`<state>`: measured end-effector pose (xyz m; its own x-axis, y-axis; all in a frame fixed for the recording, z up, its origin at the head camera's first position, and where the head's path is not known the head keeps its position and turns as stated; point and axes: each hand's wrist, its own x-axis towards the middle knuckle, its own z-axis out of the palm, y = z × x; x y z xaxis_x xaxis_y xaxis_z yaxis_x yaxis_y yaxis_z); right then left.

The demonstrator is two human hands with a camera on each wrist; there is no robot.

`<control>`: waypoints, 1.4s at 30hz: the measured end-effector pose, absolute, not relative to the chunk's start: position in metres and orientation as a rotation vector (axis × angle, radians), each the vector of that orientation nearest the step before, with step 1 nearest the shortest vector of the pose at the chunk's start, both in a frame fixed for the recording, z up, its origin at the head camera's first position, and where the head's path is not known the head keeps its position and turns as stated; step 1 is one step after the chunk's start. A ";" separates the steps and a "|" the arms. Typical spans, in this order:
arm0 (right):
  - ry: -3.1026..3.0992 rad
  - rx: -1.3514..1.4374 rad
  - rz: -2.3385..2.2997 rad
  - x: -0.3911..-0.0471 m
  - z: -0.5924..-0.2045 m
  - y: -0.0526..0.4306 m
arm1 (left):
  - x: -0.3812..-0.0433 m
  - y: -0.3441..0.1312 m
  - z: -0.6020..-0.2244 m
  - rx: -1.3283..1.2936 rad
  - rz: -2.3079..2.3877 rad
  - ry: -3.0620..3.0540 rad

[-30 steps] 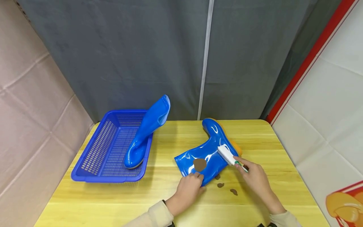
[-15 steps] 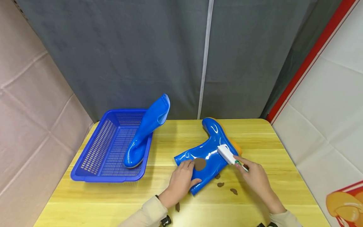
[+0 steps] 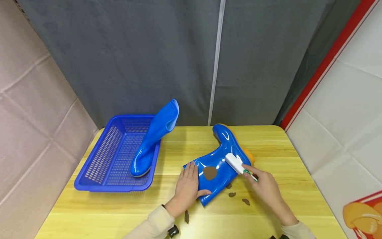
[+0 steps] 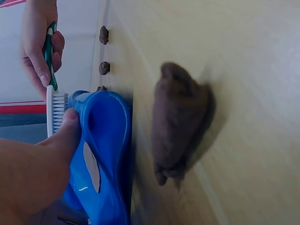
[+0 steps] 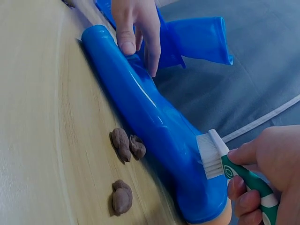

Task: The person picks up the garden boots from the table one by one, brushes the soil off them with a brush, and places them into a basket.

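A shiny blue rain boot point(image 3: 221, 181) with an orange sole lies on its side on the table, its toe pointing away. A round brown patch point(image 3: 210, 173) marks its shaft. My left hand point(image 3: 186, 186) rests on the shaft near the opening, fingers extended and thumb apart along the near side. My right hand point(image 3: 265, 187) grips the green-and-white handle of a scrub brush point(image 3: 234, 162). In the right wrist view, the white bristles point(image 5: 209, 154) touch the boot around the ankle.
Left of the boot stands a blue plastic basket point(image 3: 78, 182), with a second blue boot point(image 3: 156, 129) leaning over its right rim. Several brown lumps lie on the wooden table point(image 3: 119, 212), including one lump point(image 4: 176, 122) by my left wrist. A grey curtain point(image 3: 149, 59) hangs behind.
My left hand has moved left and up from the shaft's near edge and now lies flatter near the opening. The brush has shifted slightly left. A brown lump by my left wrist has come into view.
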<state>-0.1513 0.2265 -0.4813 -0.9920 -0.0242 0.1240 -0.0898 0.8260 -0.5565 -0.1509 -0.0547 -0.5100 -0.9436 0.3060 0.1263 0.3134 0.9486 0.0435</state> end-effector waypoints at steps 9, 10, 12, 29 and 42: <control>-2.950 0.086 0.892 -0.151 -0.482 0.219 | -0.153 -0.052 -0.517 -0.440 -0.100 -3.069; -2.955 0.089 0.889 -0.151 -0.483 0.218 | -0.154 -0.052 -0.518 -0.440 -0.101 -3.078; -2.961 0.104 0.890 -0.151 -0.483 0.215 | -0.155 -0.052 -0.519 -0.441 -0.102 -3.093; -2.993 0.324 0.721 -0.151 -0.485 0.192 | -0.164 -0.059 -0.526 -0.501 -0.057 -3.266; -3.041 0.448 0.405 -0.165 -0.486 0.160 | -0.180 -0.063 -0.518 -0.499 -0.042 -3.338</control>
<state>-0.1653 0.1600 -0.4865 -0.9574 -0.2779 0.0785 -0.2887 0.9242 -0.2501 -0.1797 -0.0633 -0.5182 -0.9297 0.2912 -0.2256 0.2855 0.9566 0.0583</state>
